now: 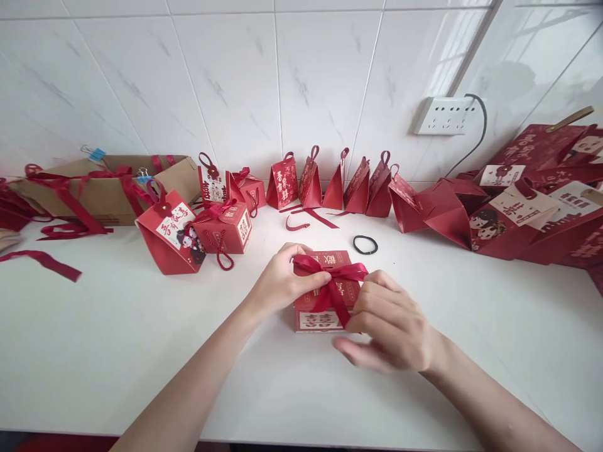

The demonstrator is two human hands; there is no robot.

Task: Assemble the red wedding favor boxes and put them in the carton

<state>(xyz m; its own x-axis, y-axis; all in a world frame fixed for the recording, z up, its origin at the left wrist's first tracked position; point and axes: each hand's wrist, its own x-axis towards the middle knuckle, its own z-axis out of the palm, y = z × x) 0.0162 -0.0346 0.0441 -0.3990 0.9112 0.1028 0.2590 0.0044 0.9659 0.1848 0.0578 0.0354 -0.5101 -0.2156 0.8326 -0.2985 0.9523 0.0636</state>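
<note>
A small red gift box (315,317) with white and gold print sits on the white table (117,351) in front of me. A red ribbon bow (335,279) is tied across its top. My left hand (277,282) pinches the bow's left loop. My right hand (393,323) is curled at the box's right side, fingers closed on the ribbon's right part; its lower fingers are blurred.
A black hair tie (365,245) lies just behind the box. Several red gift bags (311,182) line the tiled wall. Larger red boxes (527,207) pile at right. A cardboard box with ribbons (103,188) and loose ribbon strips (44,260) lie left. A wall socket (445,115) hangs above.
</note>
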